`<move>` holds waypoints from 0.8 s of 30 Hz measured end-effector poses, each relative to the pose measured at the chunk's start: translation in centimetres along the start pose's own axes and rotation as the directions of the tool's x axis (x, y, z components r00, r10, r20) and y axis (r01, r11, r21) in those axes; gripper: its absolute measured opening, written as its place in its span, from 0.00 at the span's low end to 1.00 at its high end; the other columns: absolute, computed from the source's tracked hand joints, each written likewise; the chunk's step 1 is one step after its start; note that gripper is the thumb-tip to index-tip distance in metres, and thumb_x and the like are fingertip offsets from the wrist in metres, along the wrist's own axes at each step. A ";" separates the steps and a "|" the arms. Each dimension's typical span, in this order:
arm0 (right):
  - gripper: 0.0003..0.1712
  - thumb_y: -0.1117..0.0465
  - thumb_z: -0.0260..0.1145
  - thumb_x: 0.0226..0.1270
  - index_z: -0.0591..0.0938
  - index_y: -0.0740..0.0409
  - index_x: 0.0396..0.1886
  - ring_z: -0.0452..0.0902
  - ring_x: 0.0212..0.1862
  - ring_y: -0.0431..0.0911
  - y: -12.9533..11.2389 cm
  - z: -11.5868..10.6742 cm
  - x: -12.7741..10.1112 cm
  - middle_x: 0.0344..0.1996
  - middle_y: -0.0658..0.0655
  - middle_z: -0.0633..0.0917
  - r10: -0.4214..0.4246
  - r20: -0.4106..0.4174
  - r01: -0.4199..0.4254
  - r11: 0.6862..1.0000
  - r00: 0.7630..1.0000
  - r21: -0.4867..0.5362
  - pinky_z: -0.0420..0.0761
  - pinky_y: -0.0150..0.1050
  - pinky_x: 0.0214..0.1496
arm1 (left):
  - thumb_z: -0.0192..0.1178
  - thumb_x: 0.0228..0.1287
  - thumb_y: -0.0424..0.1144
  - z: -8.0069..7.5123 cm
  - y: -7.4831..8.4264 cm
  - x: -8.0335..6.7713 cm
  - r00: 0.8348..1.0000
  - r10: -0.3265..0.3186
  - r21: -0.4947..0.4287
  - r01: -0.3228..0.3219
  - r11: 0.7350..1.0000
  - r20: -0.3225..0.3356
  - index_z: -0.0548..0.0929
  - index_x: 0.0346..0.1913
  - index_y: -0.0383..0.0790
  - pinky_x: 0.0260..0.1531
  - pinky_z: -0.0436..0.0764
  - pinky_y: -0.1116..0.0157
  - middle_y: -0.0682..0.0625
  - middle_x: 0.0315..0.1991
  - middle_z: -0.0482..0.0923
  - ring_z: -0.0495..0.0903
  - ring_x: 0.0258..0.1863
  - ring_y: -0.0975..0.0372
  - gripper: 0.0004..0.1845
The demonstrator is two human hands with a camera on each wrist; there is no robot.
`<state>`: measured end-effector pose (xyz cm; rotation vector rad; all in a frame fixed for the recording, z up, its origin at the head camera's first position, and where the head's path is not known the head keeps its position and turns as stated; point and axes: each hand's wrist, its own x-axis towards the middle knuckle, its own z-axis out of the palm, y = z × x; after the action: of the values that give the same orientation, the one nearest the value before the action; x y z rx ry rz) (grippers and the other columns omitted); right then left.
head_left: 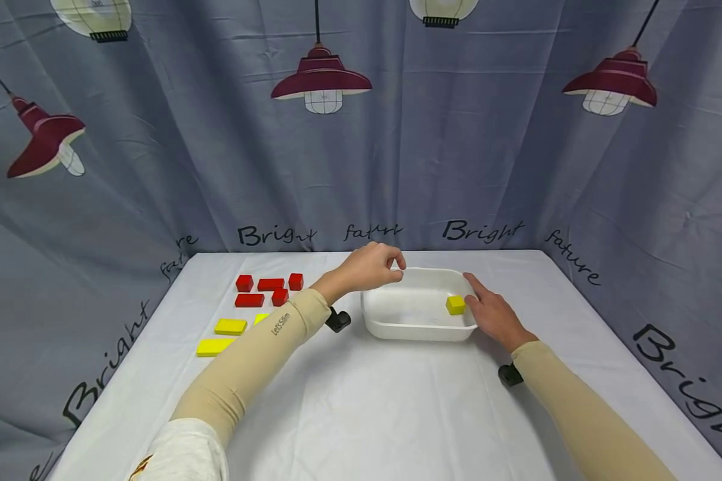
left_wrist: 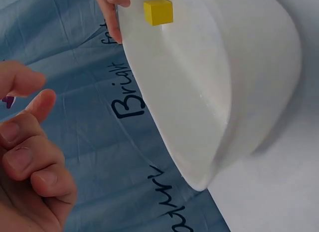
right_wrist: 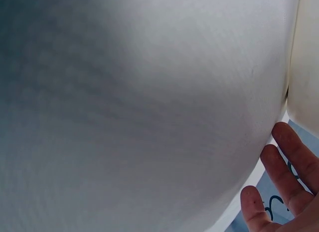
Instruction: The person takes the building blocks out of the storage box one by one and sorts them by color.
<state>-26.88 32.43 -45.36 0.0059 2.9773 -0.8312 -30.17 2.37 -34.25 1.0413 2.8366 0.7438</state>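
Note:
A white rectangular tray [head_left: 418, 332] stands on the table, with one yellow cube [head_left: 455, 305] inside near its right end. Above the tray's left rim hovers my left hand [head_left: 370, 267], thumb and index finger apart and the other fingers loosely curled; nothing is between them in the left wrist view. At the tray's right end, my right hand [head_left: 495, 314] holds the wall, its thumb over the rim and its fingers along the outside. The right wrist view shows several of those fingers [right_wrist: 281, 169] fairly straight; the thumb is hidden there.
To the left lie several red blocks [head_left: 249, 300], cubes and bars. Nearer are yellow blocks [head_left: 230, 327], partly hidden by my left sleeve [head_left: 265, 347]. A white cloth covers the table [head_left: 385, 414]; a grey-blue printed curtain [head_left: 487, 147] hangs behind and at both sides.

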 end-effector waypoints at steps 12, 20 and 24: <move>0.36 0.49 0.39 0.80 0.43 0.42 0.83 0.56 0.75 0.70 -0.1 -0.3 0.0 0.78 0.67 0.57 0.014 0.002 -0.014 1.000 1.000 -0.002 0.56 0.69 0.72 | 0.63 0.66 0.45 1.4 0.4 3.2 0.997 -0.023 0.022 0.021 1.000 0.068 0.85 0.45 0.51 0.27 0.73 0.65 0.52 0.30 0.77 0.75 0.27 0.62 0.07; 0.36 0.50 0.40 0.80 0.42 0.42 0.83 0.54 0.75 0.70 -0.1 -0.2 0.1 0.78 0.67 0.56 0.008 0.004 -0.008 1.000 1.000 0.011 0.54 0.69 0.73 | 0.65 0.64 0.45 2.3 1.1 5.3 0.990 -0.049 0.047 0.043 0.998 0.130 0.84 0.45 0.49 0.35 0.76 0.64 0.56 0.37 0.80 0.78 0.34 0.62 0.09; 0.36 0.50 0.40 0.80 0.42 0.42 0.83 0.54 0.75 0.70 -0.1 -0.1 0.1 0.78 0.67 0.56 0.013 0.011 -0.013 1.000 1.000 0.008 0.55 0.69 0.73 | 0.65 0.64 0.46 3.0 1.4 6.0 0.985 -0.059 0.067 0.049 0.997 0.165 0.84 0.46 0.50 0.37 0.78 0.63 0.56 0.40 0.81 0.79 0.36 0.62 0.10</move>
<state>-27.00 32.36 -45.21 0.0213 2.9601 -0.8391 -33.46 8.25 -35.46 0.9792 2.7487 0.5398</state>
